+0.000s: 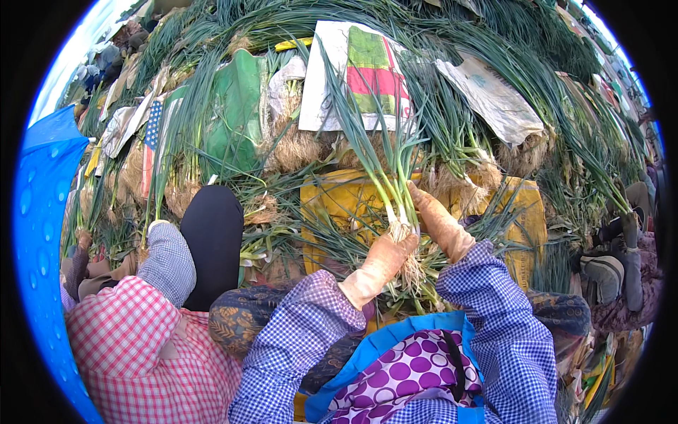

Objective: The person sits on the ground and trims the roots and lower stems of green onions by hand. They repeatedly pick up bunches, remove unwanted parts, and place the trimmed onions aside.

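Both of my hands wear light-brown gloves stained darker in places. My left hand (378,262) is closed around the root end of a small bunch of green onions (393,191), whose pale roots (412,273) hang below the fist. The long leaves point up and away from me. On the right side of the stalks, my right hand (442,222) touches them with its fingertips; whether those fingers grip is hidden. Beneath the bunch lies a yellow woven sack (524,212) strewn with loose green leaves and trimmings.
Heaped green onions (254,21) fill the far side. A white printed sack (323,100), a green sack (230,116) and a greyish sack (492,98) cover some bundles. At left sit a person in red checks (159,371) and a blue umbrella (47,212); another person's shoe (604,275) is at right.
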`<action>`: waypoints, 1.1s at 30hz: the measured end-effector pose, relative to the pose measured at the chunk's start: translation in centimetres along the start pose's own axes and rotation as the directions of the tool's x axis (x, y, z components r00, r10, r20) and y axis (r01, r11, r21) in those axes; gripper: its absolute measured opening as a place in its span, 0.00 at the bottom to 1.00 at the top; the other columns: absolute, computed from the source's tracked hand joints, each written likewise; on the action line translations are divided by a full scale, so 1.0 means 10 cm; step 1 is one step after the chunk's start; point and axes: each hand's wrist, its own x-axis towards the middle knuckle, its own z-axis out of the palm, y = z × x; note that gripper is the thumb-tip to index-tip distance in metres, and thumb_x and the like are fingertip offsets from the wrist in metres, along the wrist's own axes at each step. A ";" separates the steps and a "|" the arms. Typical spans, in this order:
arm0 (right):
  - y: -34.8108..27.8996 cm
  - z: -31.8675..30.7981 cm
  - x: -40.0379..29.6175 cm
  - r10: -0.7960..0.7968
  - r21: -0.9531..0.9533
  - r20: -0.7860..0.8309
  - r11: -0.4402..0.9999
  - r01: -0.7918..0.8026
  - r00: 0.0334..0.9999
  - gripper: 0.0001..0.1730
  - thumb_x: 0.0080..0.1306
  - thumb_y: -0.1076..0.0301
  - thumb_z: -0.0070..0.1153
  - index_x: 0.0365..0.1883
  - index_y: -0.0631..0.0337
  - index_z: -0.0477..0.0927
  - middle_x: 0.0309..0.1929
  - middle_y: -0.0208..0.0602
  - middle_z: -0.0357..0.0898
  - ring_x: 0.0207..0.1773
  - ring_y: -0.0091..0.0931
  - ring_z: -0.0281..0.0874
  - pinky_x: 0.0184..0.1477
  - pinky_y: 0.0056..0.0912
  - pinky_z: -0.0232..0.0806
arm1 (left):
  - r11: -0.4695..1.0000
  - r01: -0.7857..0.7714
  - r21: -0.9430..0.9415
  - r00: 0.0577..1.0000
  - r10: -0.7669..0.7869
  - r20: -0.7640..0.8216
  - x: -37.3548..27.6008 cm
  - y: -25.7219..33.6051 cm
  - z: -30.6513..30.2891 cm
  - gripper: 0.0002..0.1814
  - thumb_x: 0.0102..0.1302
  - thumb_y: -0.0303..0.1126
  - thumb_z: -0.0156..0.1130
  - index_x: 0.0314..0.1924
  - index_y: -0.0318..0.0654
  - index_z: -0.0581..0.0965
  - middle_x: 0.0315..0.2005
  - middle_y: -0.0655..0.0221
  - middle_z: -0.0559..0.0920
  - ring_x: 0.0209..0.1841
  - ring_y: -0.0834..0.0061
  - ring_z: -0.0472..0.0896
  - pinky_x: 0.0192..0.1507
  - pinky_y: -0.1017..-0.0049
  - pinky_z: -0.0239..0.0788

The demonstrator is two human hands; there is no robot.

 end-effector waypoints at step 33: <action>-0.97 -2.72 -3.66 -0.591 -0.778 -0.501 -0.012 -0.628 0.632 0.20 0.60 0.63 0.59 0.50 0.59 0.73 0.45 0.47 0.82 0.49 0.43 0.79 0.50 0.44 0.71 | 0.723 0.088 0.685 0.944 -0.280 0.175 -0.11 0.16 0.53 0.14 0.69 0.34 0.56 0.52 0.38 0.76 0.32 0.70 0.82 0.28 0.79 0.79 0.30 0.80 0.73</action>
